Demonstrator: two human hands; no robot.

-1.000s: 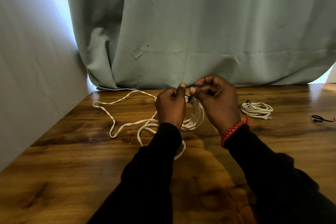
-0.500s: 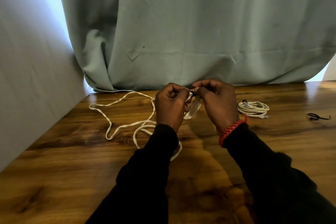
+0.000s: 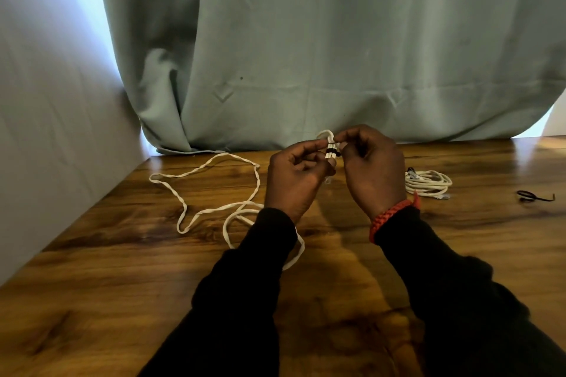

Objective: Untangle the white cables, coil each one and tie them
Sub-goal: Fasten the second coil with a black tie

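On table [image 3: 122, 285]: three white cables [image 3: 428, 185], two ties [image 3: 534, 195].

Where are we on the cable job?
Done: one coiled cable lies tied at right. In hand: both hands, left hand and right hand, are cinching a black tie round a second bundle. Left: the loose cable; a spare tie waits.

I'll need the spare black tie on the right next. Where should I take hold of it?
Pinch the black tie at its straight tail with the right hand, coming from above on the right: the looped end lies flat on the table, while the tail tip seems slightly raised.
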